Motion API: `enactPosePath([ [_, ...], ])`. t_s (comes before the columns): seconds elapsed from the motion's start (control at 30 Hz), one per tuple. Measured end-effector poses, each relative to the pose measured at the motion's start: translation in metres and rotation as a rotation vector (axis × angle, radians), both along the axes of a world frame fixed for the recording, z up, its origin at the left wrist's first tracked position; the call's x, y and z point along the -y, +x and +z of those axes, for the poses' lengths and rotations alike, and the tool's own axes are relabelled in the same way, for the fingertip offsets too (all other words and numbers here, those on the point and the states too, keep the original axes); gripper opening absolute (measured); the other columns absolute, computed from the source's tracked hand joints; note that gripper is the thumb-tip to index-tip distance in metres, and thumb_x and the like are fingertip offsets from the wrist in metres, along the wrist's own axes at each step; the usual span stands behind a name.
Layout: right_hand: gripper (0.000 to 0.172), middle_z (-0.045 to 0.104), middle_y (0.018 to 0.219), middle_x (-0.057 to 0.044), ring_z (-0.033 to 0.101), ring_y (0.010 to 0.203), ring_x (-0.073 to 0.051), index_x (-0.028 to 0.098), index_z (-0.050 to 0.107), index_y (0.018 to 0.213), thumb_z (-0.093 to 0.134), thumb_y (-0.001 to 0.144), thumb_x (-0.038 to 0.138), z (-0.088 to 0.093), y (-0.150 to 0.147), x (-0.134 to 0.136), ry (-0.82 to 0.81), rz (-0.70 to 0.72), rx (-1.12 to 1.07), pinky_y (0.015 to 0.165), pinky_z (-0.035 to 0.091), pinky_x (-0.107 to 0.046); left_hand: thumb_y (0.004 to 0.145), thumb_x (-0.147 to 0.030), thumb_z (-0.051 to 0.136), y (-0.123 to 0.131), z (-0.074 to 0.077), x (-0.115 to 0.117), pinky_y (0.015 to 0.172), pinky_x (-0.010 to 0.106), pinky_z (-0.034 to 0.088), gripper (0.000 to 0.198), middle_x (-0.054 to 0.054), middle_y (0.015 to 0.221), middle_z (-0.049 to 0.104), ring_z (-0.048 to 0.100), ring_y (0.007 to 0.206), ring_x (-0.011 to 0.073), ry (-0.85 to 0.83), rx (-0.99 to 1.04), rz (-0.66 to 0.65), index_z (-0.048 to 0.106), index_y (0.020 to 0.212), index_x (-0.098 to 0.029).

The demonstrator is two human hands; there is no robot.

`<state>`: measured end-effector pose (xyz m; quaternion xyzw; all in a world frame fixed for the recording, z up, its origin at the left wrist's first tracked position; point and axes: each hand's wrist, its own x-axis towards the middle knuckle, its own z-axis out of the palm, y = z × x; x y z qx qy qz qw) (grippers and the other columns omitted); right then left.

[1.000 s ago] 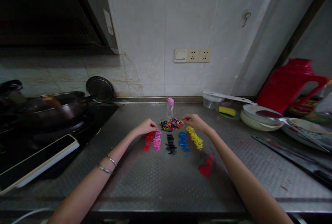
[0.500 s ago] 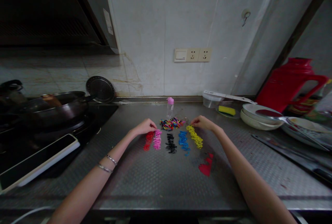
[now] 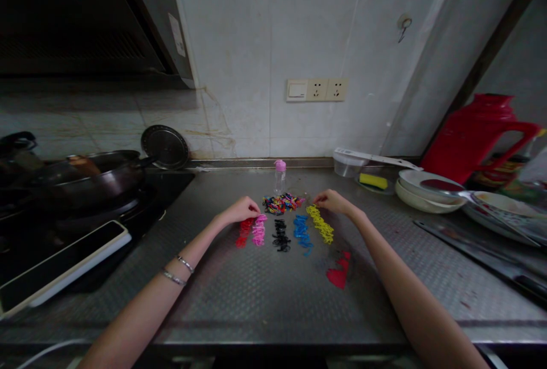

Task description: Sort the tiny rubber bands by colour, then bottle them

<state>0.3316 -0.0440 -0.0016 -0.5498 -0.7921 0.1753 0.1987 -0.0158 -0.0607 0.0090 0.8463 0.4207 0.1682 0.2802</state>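
Observation:
Small rubber bands lie sorted by colour in rows on the metal counter. My left hand (image 3: 244,208) pinches at the far end of the pink rubber bands (image 3: 258,231), with the red rubber bands (image 3: 243,233) just under and left of it. At the far tip of the yellow rubber bands (image 3: 320,224), the fingers of my right hand (image 3: 331,201) are closed together. Between the hands lie the black rubber bands (image 3: 281,236) and the blue rubber bands (image 3: 302,233). Behind these rows is a mixed heap of coloured rubber bands (image 3: 282,203).
A small clear bottle with a pink cap (image 3: 280,175) stands behind the heap. Red patches (image 3: 339,272) mark the counter at front right. Pan (image 3: 89,178) and phone-like device (image 3: 64,266) are left; sponge (image 3: 373,181), bowls (image 3: 427,201), knife (image 3: 478,255) and red jug (image 3: 474,141) are right.
My left hand has shifted very slightly right at the pink row's far end. The right hand stays almost still by the yellow row, and the rows look the same.

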Motion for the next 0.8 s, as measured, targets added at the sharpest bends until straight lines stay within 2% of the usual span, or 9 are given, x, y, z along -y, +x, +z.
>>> enactPosePath([
  [0.43,0.027,0.070,0.076,-0.002,0.061,0.067,-0.013,0.015,0.071,0.083,0.047,0.070,0.015,-0.001,-0.011,0.000,0.011,0.049,-0.003,0.064,0.045,-0.021,0.073,-0.031,0.054,0.004,0.005,0.005,0.062,0.021,0.040,0.029,0.006,0.076,0.070,0.058,0.066,0.0145,-0.012,0.028,-0.042,0.072,0.081,-0.010],
  [0.6,0.027,0.069,0.075,-0.002,0.060,0.067,-0.014,0.016,0.070,0.083,0.047,0.071,0.015,0.003,-0.015,0.004,0.074,0.005,-0.016,0.065,0.045,-0.022,0.073,-0.034,0.054,0.003,0.004,0.002,0.064,0.023,0.041,0.030,0.005,0.075,0.069,0.058,0.069,0.0163,0.017,0.097,0.063,0.072,0.080,-0.011],
  [0.7,0.028,0.069,0.085,-0.005,0.060,0.077,-0.016,0.016,0.070,0.088,0.046,0.074,0.015,0.003,-0.020,0.006,0.176,-0.060,-0.015,0.073,0.045,-0.023,0.075,-0.034,0.052,-0.003,0.004,-0.004,0.069,0.025,0.042,0.031,0.006,0.079,0.069,0.058,0.072,0.0171,0.059,0.140,0.139,0.071,0.082,-0.010],
  [0.8,0.029,0.065,0.098,-0.007,0.056,0.093,-0.018,0.017,0.067,0.099,0.046,0.078,0.019,0.001,-0.030,0.012,0.247,-0.141,0.101,0.080,0.042,-0.024,0.077,-0.037,0.050,-0.009,0.005,-0.007,0.070,0.026,0.042,0.035,0.007,0.081,0.069,0.058,0.074,0.0171,0.102,0.191,0.220,0.070,0.083,-0.010],
])
